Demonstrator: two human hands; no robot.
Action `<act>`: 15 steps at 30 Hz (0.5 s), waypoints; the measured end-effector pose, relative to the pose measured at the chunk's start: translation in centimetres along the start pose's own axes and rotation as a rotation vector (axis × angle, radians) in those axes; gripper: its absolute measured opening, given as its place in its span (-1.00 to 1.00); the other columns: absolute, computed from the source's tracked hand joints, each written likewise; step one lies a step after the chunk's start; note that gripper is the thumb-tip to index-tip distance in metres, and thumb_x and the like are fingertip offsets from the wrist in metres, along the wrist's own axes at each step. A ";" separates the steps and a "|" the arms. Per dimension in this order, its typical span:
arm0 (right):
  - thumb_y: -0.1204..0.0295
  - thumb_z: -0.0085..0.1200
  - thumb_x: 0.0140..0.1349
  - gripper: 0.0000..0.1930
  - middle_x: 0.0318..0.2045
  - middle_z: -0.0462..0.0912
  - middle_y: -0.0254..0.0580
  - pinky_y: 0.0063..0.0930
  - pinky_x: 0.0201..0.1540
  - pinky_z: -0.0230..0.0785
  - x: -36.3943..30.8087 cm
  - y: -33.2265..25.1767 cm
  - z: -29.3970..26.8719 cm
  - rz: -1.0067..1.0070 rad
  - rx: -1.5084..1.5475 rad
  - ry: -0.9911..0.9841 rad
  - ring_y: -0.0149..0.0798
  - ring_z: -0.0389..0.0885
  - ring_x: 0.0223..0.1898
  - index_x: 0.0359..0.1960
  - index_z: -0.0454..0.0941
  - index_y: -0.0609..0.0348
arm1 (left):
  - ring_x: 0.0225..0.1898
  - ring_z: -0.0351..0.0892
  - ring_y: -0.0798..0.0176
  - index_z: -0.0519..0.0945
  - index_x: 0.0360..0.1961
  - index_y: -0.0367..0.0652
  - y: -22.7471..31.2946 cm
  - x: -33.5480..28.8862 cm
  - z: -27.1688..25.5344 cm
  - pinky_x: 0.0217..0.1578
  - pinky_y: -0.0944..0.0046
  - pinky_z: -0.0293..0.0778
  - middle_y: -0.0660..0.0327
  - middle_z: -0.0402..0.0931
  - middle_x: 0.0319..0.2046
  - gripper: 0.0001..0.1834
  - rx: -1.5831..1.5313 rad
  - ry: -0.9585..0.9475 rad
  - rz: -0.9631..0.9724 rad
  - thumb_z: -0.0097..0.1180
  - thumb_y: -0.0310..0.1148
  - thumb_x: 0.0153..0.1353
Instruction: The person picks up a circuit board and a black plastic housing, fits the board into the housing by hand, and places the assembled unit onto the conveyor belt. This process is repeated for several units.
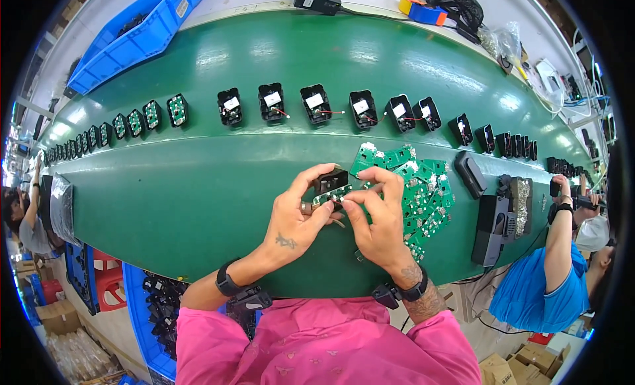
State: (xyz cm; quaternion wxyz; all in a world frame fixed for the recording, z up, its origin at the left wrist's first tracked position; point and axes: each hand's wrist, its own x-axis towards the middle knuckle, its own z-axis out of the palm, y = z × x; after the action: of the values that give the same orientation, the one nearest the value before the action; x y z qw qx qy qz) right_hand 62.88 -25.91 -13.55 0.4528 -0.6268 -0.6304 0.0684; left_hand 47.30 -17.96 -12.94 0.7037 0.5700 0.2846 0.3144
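My left hand (290,219) is closed around a small black plastic housing (332,178), held just above the green work surface in front of me. At the housing's near side is a green circuit board (329,196) with white and metal parts. My right hand (378,219) meets it from the right, thumb and forefinger pinched at the board's edge. What lies between those fingertips is too small and covered to make out. Right beside this hand spreads a heap of loose green circuit boards (426,193).
Open black housings with white blocks and red wires (271,102) stand in a row across the table (198,206); several at left hold boards (177,110). A blue bin (132,47) stands back left. At right are a black case (470,173), a grey-black device (491,229) and a co-worker (549,272).
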 end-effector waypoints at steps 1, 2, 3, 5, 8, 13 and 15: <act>0.54 0.22 0.19 -0.92 -0.03 0.42 -0.07 -0.23 -0.11 0.34 0.1 0.1 0.1 -0.056 -0.042 0.015 -0.13 0.41 -0.11 -0.31 0.59 0.23 | -0.10 0.65 0.29 0.32 0.30 -0.18 -0.1 0.0 0.0 -0.15 0.33 0.70 0.07 0.45 0.07 -0.45 0.000 0.000 -0.001 -0.02 -0.67 0.28; 0.54 0.22 0.19 -0.92 -0.03 0.42 -0.07 -0.23 -0.11 0.34 0.0 0.2 0.2 -0.054 -0.042 0.014 -0.13 0.41 -0.11 -0.31 0.59 0.23 | -0.10 0.65 0.30 0.34 0.29 -0.18 -0.2 0.0 0.1 -0.16 0.33 0.70 0.07 0.46 0.07 -0.46 0.040 0.007 0.022 -0.01 -0.68 0.27; 0.56 0.22 0.17 -0.92 -0.07 0.44 -0.07 -0.25 -0.14 0.35 -0.1 0.4 0.2 -0.031 0.016 -0.010 -0.12 0.43 -0.15 -0.31 0.59 0.24 | -0.11 0.65 0.31 0.36 0.28 -0.18 -0.3 0.0 0.1 -0.17 0.34 0.69 0.06 0.46 0.07 -0.46 0.081 0.014 0.045 0.01 -0.68 0.27; 0.58 0.23 0.15 -0.91 -0.11 0.45 -0.07 -0.27 -0.16 0.36 0.0 0.5 0.3 -0.012 0.072 -0.035 -0.11 0.46 -0.19 -0.32 0.58 0.24 | -0.12 0.65 0.32 0.37 0.27 -0.18 -0.3 0.0 0.0 -0.18 0.35 0.69 0.06 0.47 0.06 -0.46 0.120 0.021 0.072 0.02 -0.69 0.26; 0.61 0.22 0.13 -0.89 -0.20 0.46 -0.08 -0.29 -0.20 0.37 0.3 0.6 0.1 -0.097 0.049 -0.057 -0.08 0.48 -0.25 -0.32 0.56 0.26 | -0.13 0.65 0.33 0.40 0.26 -0.18 -0.4 0.1 0.0 -0.21 0.33 0.68 0.09 0.50 0.03 -0.47 0.225 -0.003 0.112 0.03 -0.69 0.25; 0.64 0.21 0.10 -0.88 -0.23 0.46 -0.08 -0.25 -0.16 0.37 0.3 0.9 0.1 -0.123 0.049 -0.067 -0.03 0.48 -0.20 -0.32 0.55 0.27 | -0.22 0.70 0.05 0.44 0.25 -0.09 -0.9 0.4 -0.3 -0.31 0.24 0.65 -0.02 0.53 0.00 -0.41 0.553 -0.019 0.334 0.10 -0.68 0.16; 0.65 0.22 0.08 -0.87 -0.22 0.46 -0.09 -0.24 -0.15 0.37 0.3 0.8 -0.1 -0.121 0.022 -0.078 -0.02 0.48 -0.18 -0.32 0.55 0.28 | -0.24 0.68 -0.03 0.45 0.24 -0.08 -0.7 0.4 -0.2 -0.31 0.21 0.64 -0.05 0.52 0.00 -0.39 0.648 -0.012 0.354 0.11 -0.66 0.13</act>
State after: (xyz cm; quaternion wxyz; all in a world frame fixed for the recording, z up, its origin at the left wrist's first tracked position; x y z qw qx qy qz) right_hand 63.60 -25.56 -13.93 0.4381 -0.5795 -0.6834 0.0720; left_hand 47.46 -17.60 -13.68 0.4229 0.8057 0.2622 0.3214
